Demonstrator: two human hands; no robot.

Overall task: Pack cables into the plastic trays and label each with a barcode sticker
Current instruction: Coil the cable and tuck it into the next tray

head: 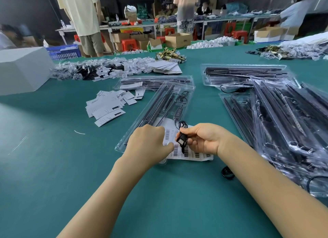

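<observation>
A clear plastic tray lies on the green table in front of me, holding long black strips and a small black controller. A white sheet of barcode stickers lies across the tray's near end. My right hand grips a coiled black cable with a USB plug just above the sheet. My left hand is curled with its fingertips on the sheet's left edge; whether it pinches a sticker is hidden.
Stacks of clear trays with black strips fill the right side, more lie behind. Loose white cards sit to the left, bagged parts and a white box farther back. Another black cable lies near my right forearm. People stand beyond.
</observation>
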